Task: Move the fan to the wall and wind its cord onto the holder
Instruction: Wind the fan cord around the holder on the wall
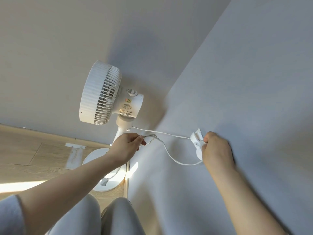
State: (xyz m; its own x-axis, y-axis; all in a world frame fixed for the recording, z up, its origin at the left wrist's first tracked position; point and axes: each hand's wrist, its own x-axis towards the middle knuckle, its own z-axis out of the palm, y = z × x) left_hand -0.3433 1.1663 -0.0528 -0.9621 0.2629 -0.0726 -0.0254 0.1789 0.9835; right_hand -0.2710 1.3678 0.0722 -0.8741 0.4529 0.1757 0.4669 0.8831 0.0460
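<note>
A white pedestal fan point(101, 94) stands in the room's corner, its round base point(94, 160) on the wood floor against the wall. Its white cord point(166, 152) runs from the fan's neck to a white holder point(197, 141) fixed on the right wall, then loops down and back left. My left hand point(127, 144) is closed on a loop of the cord in front of the fan's pole. My right hand point(216, 147) pinches the holder and cord against the wall. The plug point(104, 181) lies on the base.
Two pale walls meet just behind the fan. The wood floor point(33, 158) spreads to the left, with a white taped patch point(74, 151) near the skirting board. My knees in grey trousers point(101, 217) are at the bottom, close to the base.
</note>
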